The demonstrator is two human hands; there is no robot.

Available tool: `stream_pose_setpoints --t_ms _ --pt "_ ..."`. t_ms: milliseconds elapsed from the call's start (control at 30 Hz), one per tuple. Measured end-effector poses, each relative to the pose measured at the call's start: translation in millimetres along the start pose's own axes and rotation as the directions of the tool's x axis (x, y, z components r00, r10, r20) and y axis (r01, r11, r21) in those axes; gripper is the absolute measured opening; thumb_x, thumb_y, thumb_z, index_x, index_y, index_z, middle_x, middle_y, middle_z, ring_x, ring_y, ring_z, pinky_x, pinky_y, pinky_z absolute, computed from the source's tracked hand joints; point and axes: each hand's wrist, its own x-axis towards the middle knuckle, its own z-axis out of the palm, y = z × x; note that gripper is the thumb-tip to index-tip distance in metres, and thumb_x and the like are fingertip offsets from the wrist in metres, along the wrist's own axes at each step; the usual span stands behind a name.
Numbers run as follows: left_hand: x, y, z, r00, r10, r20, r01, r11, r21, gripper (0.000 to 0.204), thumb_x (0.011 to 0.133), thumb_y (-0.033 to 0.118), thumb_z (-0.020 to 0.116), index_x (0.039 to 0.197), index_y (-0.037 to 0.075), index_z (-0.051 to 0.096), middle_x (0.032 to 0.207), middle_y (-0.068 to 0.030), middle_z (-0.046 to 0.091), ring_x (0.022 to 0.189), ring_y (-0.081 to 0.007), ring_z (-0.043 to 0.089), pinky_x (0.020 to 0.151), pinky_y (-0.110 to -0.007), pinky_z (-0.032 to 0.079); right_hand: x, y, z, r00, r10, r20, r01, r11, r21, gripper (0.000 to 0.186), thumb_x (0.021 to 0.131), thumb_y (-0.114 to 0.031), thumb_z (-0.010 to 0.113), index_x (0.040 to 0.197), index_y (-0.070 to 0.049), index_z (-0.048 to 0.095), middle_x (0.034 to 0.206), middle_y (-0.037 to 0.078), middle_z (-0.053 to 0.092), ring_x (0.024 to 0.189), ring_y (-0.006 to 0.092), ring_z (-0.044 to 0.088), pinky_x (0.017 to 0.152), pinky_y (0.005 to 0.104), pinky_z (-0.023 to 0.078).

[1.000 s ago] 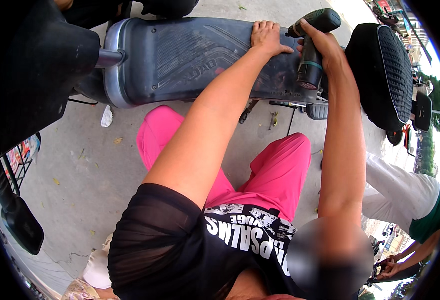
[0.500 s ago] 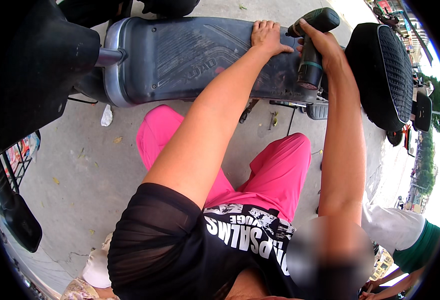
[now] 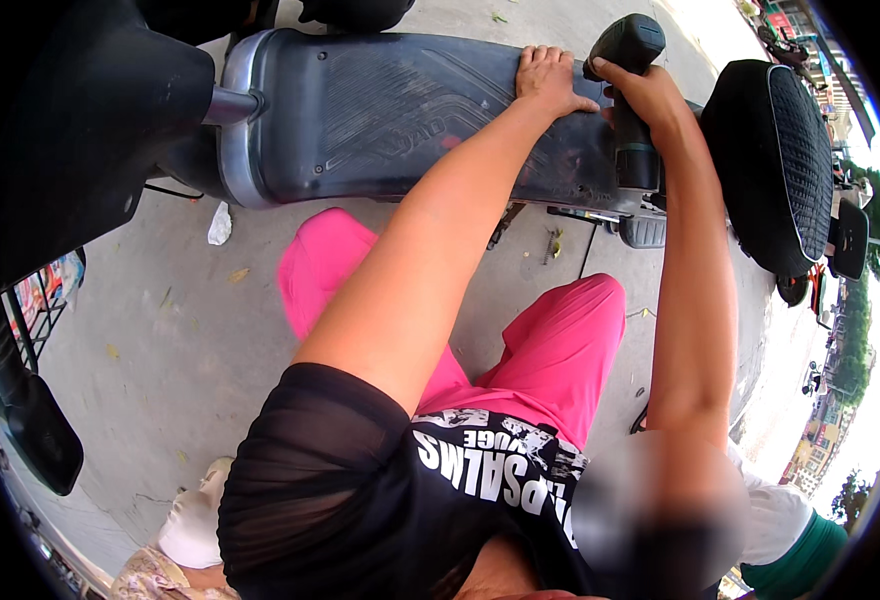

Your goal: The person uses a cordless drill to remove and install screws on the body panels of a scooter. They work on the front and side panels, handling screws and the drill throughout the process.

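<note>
My left hand point(image 3: 550, 80) lies on the dark grey plastic footboard point(image 3: 380, 110) of a scooter, fingers spread and thumb pointing right. Just right of it, my right hand point(image 3: 645, 100) grips a dark green and black cordless drill point(image 3: 635, 165). The drill's rounded head is at the far side and its battery base is toward me. Its nose is above the footboard's right end, mostly hidden, so contact with a screw cannot be seen. Several small screws or screw holes show in the board.
A black quilted seat point(image 3: 775, 165) stands right of the footboard. The scooter's black front panel point(image 3: 80, 120) is at left, with a mirror point(image 3: 40, 435) below. My pink-trousered knees point(image 3: 560, 330) are under the board. Other people are at the lower left and lower right.
My right hand has turned the drill, and its head has swung left and its nose is less visible. My left hand stays on the board. The whole view has shifted slightly.
</note>
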Motion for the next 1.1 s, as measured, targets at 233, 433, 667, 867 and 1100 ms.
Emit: stream_pose_setpoints --t_ms 233,433,667,867,1100 --pt "-7 -2 -5 0.994 0.064 0.089 -0.070 0.995 0.068 0.073 0.065 0.062 0.069 0.109 0.004 0.065 0.125 -0.0139 0.054 0.127 -0.0296 0.040 0.110 -0.042 0.023 -58 -13 12 0.995 -0.103 -0.009 0.103 0.982 0.158 0.036 0.081 -0.029 0.068 0.096 0.004 0.062 0.077 0.009 0.062 0.054 0.0160 0.060 0.049 0.0279 0.049" --pt "-18 -33 -4 0.980 0.176 -0.098 -0.188 0.973 -0.133 0.055 0.076 0.047 0.068 0.111 0.005 0.065 0.130 -0.0172 0.050 0.130 -0.0325 0.037 0.112 -0.043 0.022 -87 -17 11 0.988 -0.152 0.017 0.130 0.893 0.431 0.035 0.086 -0.025 0.066 0.107 0.002 0.059 0.088 0.011 0.066 0.056 0.0122 0.060 0.049 0.0254 0.049" --pt "-101 -99 -114 0.981 -0.109 -0.159 0.092 0.990 -0.108 0.040 0.080 0.018 0.066 0.114 -0.001 0.061 0.128 -0.0185 0.049 0.120 -0.0353 0.043 0.102 -0.041 0.036 -104 -2 26 0.978 -0.187 0.092 0.095 0.794 0.601 0.034 0.086 -0.024 0.066 0.108 0.001 0.058 0.088 0.010 0.066 0.056 0.0130 0.059 0.049 0.0261 0.049" --pt "-118 -134 -166 0.909 -0.307 -0.283 0.375 0.898 0.232 0.043 0.080 0.019 0.064 0.118 -0.001 0.057 0.139 -0.0290 0.035 0.117 -0.0401 0.041 0.102 -0.043 0.034 -103 8 74 0.957 -0.250 0.145 0.095 0.745 0.661 0.033 0.085 -0.023 0.067 0.106 0.001 0.058 0.088 0.010 0.066 0.054 0.0131 0.058 0.047 0.0267 0.048" --pt "-125 -149 -160 0.907 -0.255 -0.335 0.343 0.909 0.236 0.040 0.081 0.022 0.063 0.116 0.003 0.055 0.139 -0.0223 0.041 0.114 -0.0353 0.042 0.101 -0.045 0.033 -107 -5 107 0.949 -0.257 0.181 0.054 0.702 0.710 0.031 0.085 -0.021 0.068 0.105 0.001 0.058 0.087 0.009 0.063 0.055 0.0146 0.059 0.049 0.0280 0.049"
